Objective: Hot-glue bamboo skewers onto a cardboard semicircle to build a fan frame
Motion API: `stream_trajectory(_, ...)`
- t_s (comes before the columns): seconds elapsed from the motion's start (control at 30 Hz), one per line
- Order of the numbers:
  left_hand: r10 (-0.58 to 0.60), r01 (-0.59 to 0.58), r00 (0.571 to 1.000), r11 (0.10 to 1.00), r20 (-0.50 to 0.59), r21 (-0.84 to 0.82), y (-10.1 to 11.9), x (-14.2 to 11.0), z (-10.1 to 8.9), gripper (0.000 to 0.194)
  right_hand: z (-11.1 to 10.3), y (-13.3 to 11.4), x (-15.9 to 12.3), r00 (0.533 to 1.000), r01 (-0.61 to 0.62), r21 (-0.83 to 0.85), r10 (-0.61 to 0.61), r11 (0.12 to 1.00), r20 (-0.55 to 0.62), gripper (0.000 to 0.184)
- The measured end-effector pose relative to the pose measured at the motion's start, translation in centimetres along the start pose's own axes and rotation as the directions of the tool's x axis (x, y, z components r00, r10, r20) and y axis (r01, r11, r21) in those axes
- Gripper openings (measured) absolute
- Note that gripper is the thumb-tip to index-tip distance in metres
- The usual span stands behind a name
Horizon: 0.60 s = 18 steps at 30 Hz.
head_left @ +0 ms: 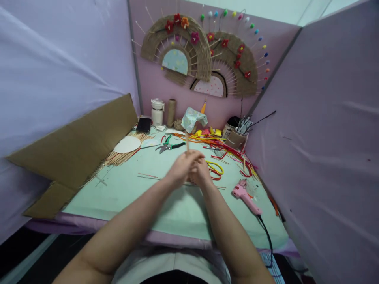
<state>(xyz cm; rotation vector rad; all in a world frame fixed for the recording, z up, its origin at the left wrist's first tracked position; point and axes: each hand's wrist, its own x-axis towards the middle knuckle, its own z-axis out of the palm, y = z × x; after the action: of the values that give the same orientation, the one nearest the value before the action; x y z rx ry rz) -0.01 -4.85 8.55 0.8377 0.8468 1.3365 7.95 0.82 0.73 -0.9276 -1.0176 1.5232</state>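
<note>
My left hand (181, 167) and my right hand (203, 170) are pressed together over the middle of the table, both closed. A thin tan stick (187, 142) rises upright out of the top of my left hand, slightly blurred. What sits between my palms is hidden by my fingers. Just beyond my right hand lie yellow-handled scissors (216, 167), partly covered by it. Thin loose sticks (148, 176) lie flat on the table to the left of my hands. Green-and-black pruning shears (168, 147) rest farther back on the left.
A pink glue gun (247, 198) with a black cord lies at the right. Red and orange pipe cleaners (233, 149) spread along the back right, near a brush holder (236, 139). Folded cardboard (85, 146) leans on the left, beside a white disc (127, 144). A white jar (157, 112) stands behind.
</note>
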Motion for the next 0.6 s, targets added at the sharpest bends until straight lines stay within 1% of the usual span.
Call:
stream_trajectory(0.03, -0.095, 0.093, 0.995, 0.988, -0.005, -0.125, 0.4, 0.7, -1.8, 0.013, -0.1, -0.2, 0.1, 1.000, -0.001, -0.007, 0.001, 1.000, -0.011, 0.035)
stream_trajectory(0.1, -0.185, 0.185, 0.983, 0.971, 0.011, -0.154, 0.5, 1.6, -4.6, 0.013, -0.3, -0.5, 0.3, 0.999, 0.004, -0.015, -0.004, 1.000, -0.032, 0.027)
stream_trajectory(0.13, -0.217, 0.218, 0.976, 0.963, 0.023, -0.161, 0.2, 1.8, -5.6, 0.013, -0.3, -0.7, 0.3, 1.000, 0.006, -0.025, -0.007, 1.000, -0.031, 0.024)
stream_trajectory(0.2, -0.274, 0.280, 0.960, 0.945, 0.058, -0.171, -0.6, 1.8, -6.7, 0.016, -0.2, -1.0, 0.2, 1.000, 0.005, -0.058, -0.005, 0.998, 0.005, 0.023)
stream_trajectory(0.3, -0.343, 0.363, 0.930, 0.915, 0.135, -0.175, -1.9, 1.4, -7.1, 0.017, 0.3, -1.5, 0.0, 0.994, 0.000, -0.137, 0.014, 0.991, 0.105, 0.029)
stream_trajectory(0.4, -0.351, 0.381, 0.920, 0.904, 0.173, -0.194, -2.3, 1.2, -7.1, 0.017, 0.9, -2.1, 0.2, 0.979, -0.005, -0.232, 0.052, 0.973, 0.195, 0.028)
stream_trajectory(0.5, -0.344, 0.369, 0.927, 0.907, 0.149, -0.203, -2.3, 1.3, -7.3, 0.023, 1.3, -2.5, 0.9, 0.967, -0.006, -0.293, 0.079, 0.956, 0.240, 0.025)
stream_trajectory(0.6, -0.334, 0.351, 0.936, 0.913, 0.113, -0.208, -2.4, 1.5, -7.4, 0.025, 1.6, -2.5, 1.8, 0.970, 0.012, -0.313, 0.065, 0.950, 0.234, 0.022)
